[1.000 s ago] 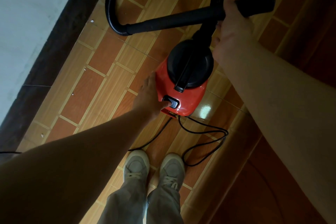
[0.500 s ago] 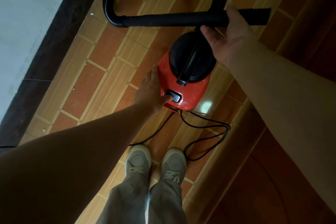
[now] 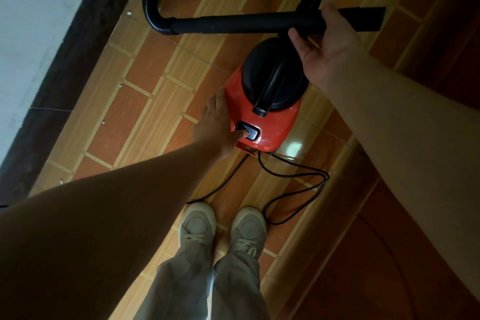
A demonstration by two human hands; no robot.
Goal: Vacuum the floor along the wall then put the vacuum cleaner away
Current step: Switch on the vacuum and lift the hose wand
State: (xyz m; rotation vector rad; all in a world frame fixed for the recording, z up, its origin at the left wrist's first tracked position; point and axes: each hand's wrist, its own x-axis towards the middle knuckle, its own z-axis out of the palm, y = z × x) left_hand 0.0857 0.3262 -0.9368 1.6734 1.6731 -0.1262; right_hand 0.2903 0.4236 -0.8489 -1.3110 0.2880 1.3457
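The vacuum cleaner, on the floor near the wall, is switched by the left hand's thumb. Its stiff tube is hooked in the right hand's curled fingers. Seemingly light, it is best lifted by the handle.

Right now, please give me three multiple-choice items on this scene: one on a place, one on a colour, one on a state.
1. Where does the power cord lie?
A. Wound round the hose
B. Looped on the floor tiles beside the right shoe
C. Hung on the wall

2. What colour is the body of the vacuum cleaner?
A. Blue
B. Red
C. White

3. What do the hands do?
A. Both grip the carry handle
B. Both hang free
C. The left hand presses the power switch; the right hand holds the black tube

Answers: 1 B, the cord loops on the tiles by the shoe; 2 B, a red shell shows under the black top; 3 C, the left hand touches the switch and the right fingers curl round the tube.
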